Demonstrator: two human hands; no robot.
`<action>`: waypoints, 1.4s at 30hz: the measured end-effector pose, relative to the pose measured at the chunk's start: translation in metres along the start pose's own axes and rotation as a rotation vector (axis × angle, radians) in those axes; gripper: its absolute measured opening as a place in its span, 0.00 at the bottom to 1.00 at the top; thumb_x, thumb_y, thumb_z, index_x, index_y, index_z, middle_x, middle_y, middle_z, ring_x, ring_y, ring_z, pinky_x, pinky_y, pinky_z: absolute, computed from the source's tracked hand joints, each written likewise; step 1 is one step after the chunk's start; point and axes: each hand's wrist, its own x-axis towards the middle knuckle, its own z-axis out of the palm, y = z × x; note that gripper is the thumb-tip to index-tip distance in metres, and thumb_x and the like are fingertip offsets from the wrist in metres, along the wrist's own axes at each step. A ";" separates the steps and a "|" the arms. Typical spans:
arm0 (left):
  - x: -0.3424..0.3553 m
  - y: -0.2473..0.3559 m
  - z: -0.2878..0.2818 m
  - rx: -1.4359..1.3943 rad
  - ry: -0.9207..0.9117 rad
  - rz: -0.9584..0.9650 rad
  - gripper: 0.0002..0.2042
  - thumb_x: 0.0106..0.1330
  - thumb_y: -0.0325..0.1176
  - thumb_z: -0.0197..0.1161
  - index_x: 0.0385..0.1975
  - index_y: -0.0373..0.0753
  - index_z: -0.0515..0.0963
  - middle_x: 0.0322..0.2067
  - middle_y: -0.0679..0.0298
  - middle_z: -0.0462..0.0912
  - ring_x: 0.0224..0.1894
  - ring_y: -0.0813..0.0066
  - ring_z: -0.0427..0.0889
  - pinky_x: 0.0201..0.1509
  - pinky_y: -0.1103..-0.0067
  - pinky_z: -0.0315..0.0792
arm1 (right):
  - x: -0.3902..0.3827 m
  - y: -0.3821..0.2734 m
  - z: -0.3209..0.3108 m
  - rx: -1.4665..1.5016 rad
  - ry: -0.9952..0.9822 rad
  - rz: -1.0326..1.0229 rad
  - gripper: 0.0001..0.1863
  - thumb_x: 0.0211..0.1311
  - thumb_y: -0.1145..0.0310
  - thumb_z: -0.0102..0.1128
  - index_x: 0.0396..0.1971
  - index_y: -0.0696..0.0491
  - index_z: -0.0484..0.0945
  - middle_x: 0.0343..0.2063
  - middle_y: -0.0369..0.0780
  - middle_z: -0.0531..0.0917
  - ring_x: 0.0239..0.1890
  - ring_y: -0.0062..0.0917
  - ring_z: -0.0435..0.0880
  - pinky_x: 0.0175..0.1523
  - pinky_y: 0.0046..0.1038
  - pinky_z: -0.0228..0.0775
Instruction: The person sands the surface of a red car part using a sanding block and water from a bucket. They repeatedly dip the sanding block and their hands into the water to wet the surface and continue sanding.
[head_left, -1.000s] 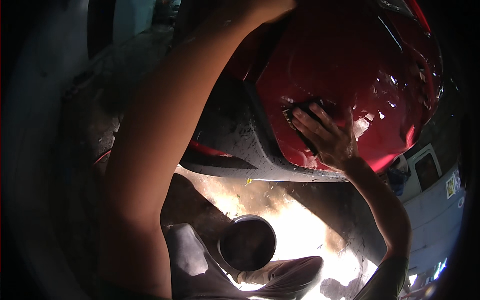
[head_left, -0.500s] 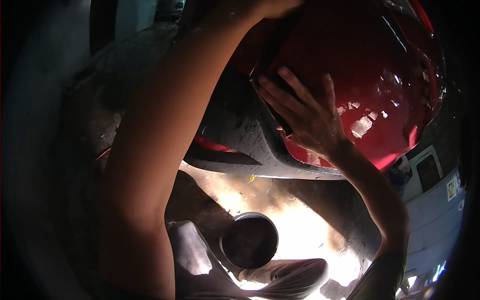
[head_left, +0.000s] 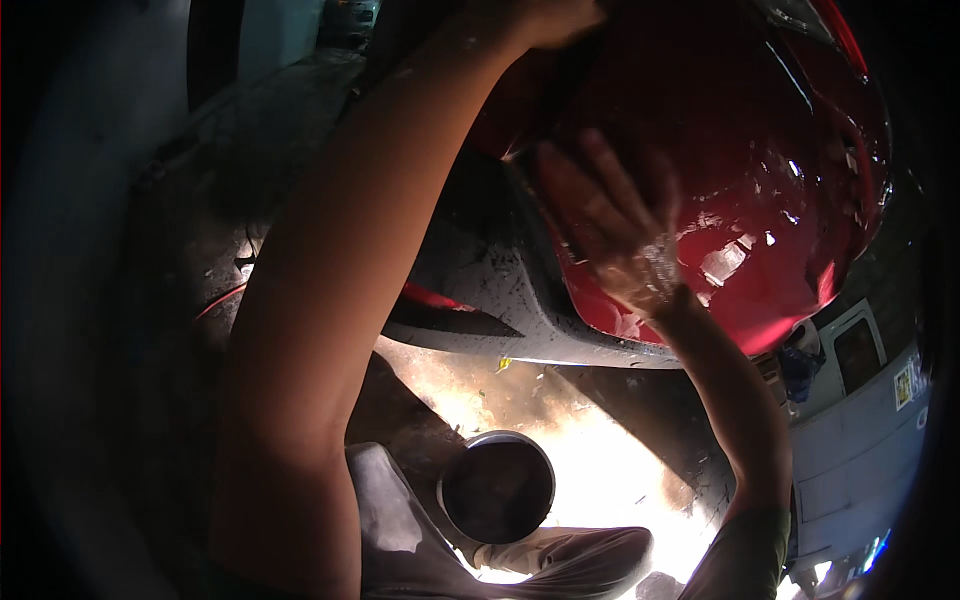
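Observation:
A glossy red vehicle body panel [head_left: 730,190] fills the upper right, with a grey-black lower trim [head_left: 470,280] along its bottom edge. My right hand [head_left: 630,240] lies on the panel close to its left edge, fingers stretched out and slightly smeared by motion; its back looks wet. Whether anything thin is under the palm is hidden. Up at the top of the picture, my left hand [head_left: 560,20] rests against the dark upper part of the bodywork. Its fingers are in shadow and partly cut off, so their grip does not show.
A round dark bucket [head_left: 497,485] stands on the sunlit floor [head_left: 600,450] by my legs [head_left: 400,510]. A loose grey-white vehicle door [head_left: 855,340] is at the far right. At the left, a thin red cable or hose [head_left: 222,300] lies on the shaded ground.
My right hand has shifted slightly on the panel, and its forearm has swung a little to the left. The left hand stays at about the same place.

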 end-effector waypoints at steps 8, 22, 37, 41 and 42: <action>0.007 0.002 -0.010 -0.001 -0.014 -0.019 0.11 0.60 0.35 0.62 0.37 0.36 0.84 0.57 0.58 0.78 0.63 0.57 0.68 0.67 0.60 0.62 | 0.018 0.045 -0.015 -0.239 -0.019 -0.153 0.23 0.59 0.54 0.61 0.56 0.33 0.80 0.70 0.23 0.66 0.73 0.22 0.62 0.72 0.62 0.41; -0.003 -0.007 -0.010 0.031 0.004 0.013 0.12 0.59 0.34 0.62 0.40 0.35 0.83 0.58 0.57 0.77 0.64 0.55 0.69 0.67 0.59 0.64 | -0.122 -0.062 -0.096 1.224 -0.153 1.193 0.38 0.74 0.39 0.33 0.69 0.56 0.60 0.62 0.54 0.72 0.42 0.43 0.88 0.43 0.34 0.82; -0.267 0.282 -0.158 -1.071 -0.558 -1.495 0.17 0.58 0.25 0.75 0.45 0.34 0.78 0.31 0.65 0.83 0.32 0.84 0.81 0.35 0.87 0.73 | -0.209 -0.146 -0.089 2.049 -0.334 1.636 0.39 0.70 0.42 0.50 0.65 0.60 0.61 0.53 0.47 0.78 0.44 0.32 0.85 0.44 0.32 0.82; -0.273 0.289 -0.149 -1.066 -0.490 -1.546 0.11 0.60 0.20 0.71 0.39 0.32 0.77 0.30 0.66 0.82 0.31 0.85 0.82 0.40 0.83 0.79 | -0.203 -0.141 -0.104 2.113 -0.199 1.585 0.19 0.68 0.65 0.63 0.51 0.61 0.74 0.42 0.44 0.84 0.40 0.24 0.85 0.38 0.28 0.81; -0.264 0.293 -0.146 -1.136 -0.428 -1.555 0.10 0.60 0.20 0.71 0.38 0.32 0.77 0.32 0.64 0.83 0.32 0.85 0.82 0.39 0.84 0.79 | -0.198 -0.138 -0.108 1.975 -0.275 1.614 0.18 0.60 0.76 0.67 0.49 0.62 0.75 0.40 0.44 0.85 0.37 0.24 0.86 0.36 0.27 0.80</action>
